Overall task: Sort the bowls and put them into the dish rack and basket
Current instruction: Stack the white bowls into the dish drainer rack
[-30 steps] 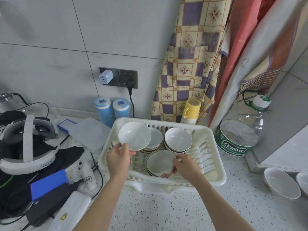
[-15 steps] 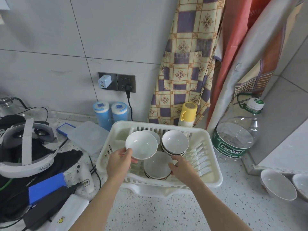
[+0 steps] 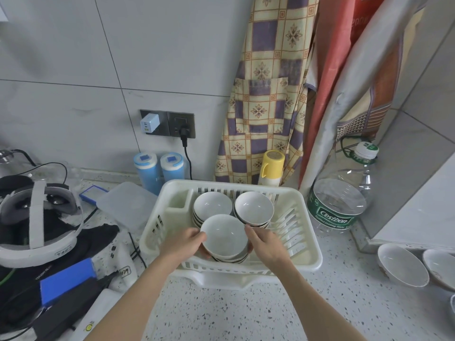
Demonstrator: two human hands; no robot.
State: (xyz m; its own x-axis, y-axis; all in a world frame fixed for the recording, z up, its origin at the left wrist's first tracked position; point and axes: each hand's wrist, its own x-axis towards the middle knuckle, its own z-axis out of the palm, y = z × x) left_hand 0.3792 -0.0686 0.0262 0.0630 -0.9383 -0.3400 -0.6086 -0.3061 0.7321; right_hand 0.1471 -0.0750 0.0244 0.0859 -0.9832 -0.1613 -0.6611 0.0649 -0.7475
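Both hands steady a white bowl (image 3: 225, 236) atop the front stack in a white dish rack (image 3: 305, 257) at the back of the worktop (image 3: 246, 313). The left hand (image 3: 183, 243) curls its fingers round the bowl's left rim; the right hand (image 3: 264, 244) touches the right rim, its grip unclear. Two more stacks (image 3: 213, 206) sit just behind, against the rack's rear wall. Two loose bowls (image 3: 401, 264) wait at the worktop's right edge, nearer the right hand, with a water bottle (image 3: 339, 205) beside the rack.

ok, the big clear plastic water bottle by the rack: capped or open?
Capped. The clear plastic water bottle has its white-and-green cap on the neck.
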